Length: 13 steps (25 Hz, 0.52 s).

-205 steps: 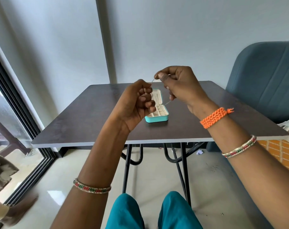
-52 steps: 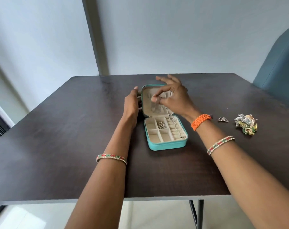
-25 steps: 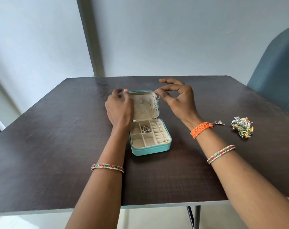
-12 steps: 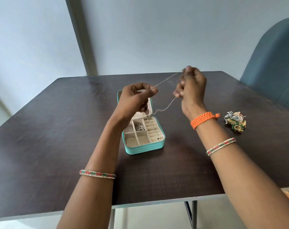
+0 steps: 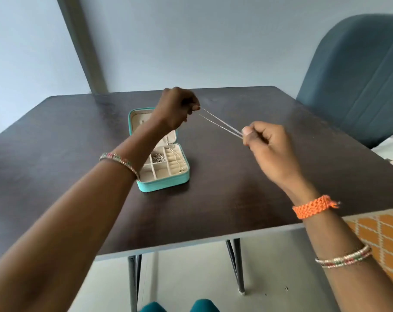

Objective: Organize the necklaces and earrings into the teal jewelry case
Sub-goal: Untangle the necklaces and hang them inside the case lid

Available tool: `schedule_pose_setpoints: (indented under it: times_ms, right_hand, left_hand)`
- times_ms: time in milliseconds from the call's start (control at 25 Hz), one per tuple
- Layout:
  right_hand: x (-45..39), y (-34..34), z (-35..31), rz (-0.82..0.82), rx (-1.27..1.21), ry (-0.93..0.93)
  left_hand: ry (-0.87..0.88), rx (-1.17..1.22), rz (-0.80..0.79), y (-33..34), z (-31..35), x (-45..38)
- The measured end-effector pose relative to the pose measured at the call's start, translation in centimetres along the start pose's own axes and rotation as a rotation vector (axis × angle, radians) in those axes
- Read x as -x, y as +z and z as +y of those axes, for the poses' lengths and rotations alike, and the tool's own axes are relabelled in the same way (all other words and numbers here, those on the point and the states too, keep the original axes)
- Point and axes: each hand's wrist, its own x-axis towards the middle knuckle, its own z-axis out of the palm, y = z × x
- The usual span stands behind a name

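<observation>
While both hands are raised above the dark table, a thin silver necklace is stretched taut between them as two fine strands running side by side. The left hand sits farther away, over the far part of the table, with its fingers curled in and the fingertips pinching one end of the chain. The right hand is nearer and to the right, its fingers folded into the palm and the thumb pressed against the forefinger, pinching the other end. The chain slopes down from the left hand toward the right hand.

Below the left forearm, the teal jewelry case lies open on the table, left of centre. Its lid stands up on the far side, partly hidden by the wrist. The cream tray inside is split into small compartments: one near the middle holds a little heap of silver chain, and the ridged section on the right side has a fine chain trailing over it, though it is too small to tell exactly how it lies.

A beaded bangle circles the left wrist. The right wrist carries an orange braided band, and a second beaded bangle sits further up that forearm. A blue-grey upholstered chair stands at the far right of the table, and an orange patterned cloth shows at the right edge, near the right forearm.
</observation>
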Motion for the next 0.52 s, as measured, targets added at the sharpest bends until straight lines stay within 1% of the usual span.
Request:
schedule_pose_setpoints:
  times_ms: [80, 120, 200, 320, 400, 520]
  right_hand:
    - [1.9, -0.7, -0.4, -0.067, 0.277, -0.164]
    - [2.7, -0.8, -0.6, -0.11, 0.402, -0.217]
    - [3.9, -0.8, -1.0, -0.203, 0.593, -0.228]
    - [5.0, -0.6, -1.4, -0.295, 0.699, -0.158]
    - [5.4, -0.9, -1.9, -0.352, 0.724, -0.12]
    - [6.0, -0.9, -2.9, -0.427, 0.804, -0.122]
  left_hand:
    - [0.1, -0.196, -0.132, 1.2, 0.9, -1.6]
    - [0.132, -0.289, -0.174, 1.9, 1.1, -2.1]
    - [0.141, -0.392, -0.209, 3.7, 1.2, -2.5]
    - [0.142, -0.378, -0.179, 6.2, 1.3, -2.1]
    - [0.076, -0.304, -0.166, 7.4, 1.0, -1.9]
    - [-0.024, -0.221, -0.162, 8.1, 0.5, -1.7]
